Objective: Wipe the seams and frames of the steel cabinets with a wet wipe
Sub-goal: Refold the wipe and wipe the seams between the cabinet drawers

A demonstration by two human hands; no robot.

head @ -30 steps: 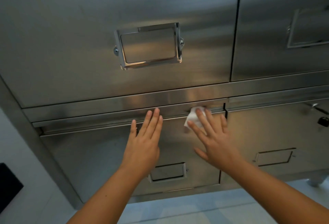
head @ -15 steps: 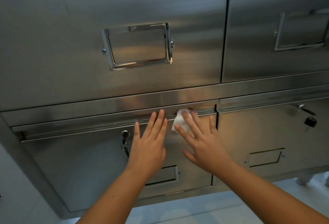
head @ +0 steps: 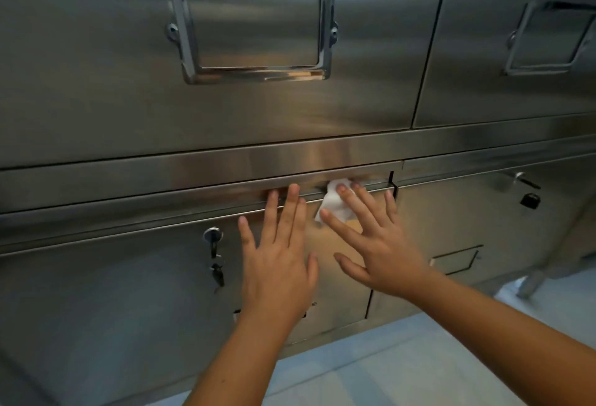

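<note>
A steel cabinet (head: 96,99) fills the view, with a horizontal frame rail (head: 161,176) between its upper and lower doors. My right hand (head: 374,244) lies flat with straight, spread fingers and presses a white wet wipe (head: 333,204) against the seam under the rail, near the vertical gap (head: 392,181) between the two lower doors. My left hand (head: 279,257) rests flat on the lower left door, fingers straight, fingertips reaching the seam just left of the wipe. Most of the wipe is hidden under my right fingers.
A lock with hanging keys (head: 214,254) sits on the lower left door, left of my left hand. Another key (head: 529,199) hangs on the lower right door. Chrome label holders (head: 254,28) are on the upper doors. Pale floor (head: 387,373) lies below.
Both hands and the wipe have slid left along the seam, away from the vertical gap. The camera has moved closer to the cabinet and the lock with keys has come into view.
</note>
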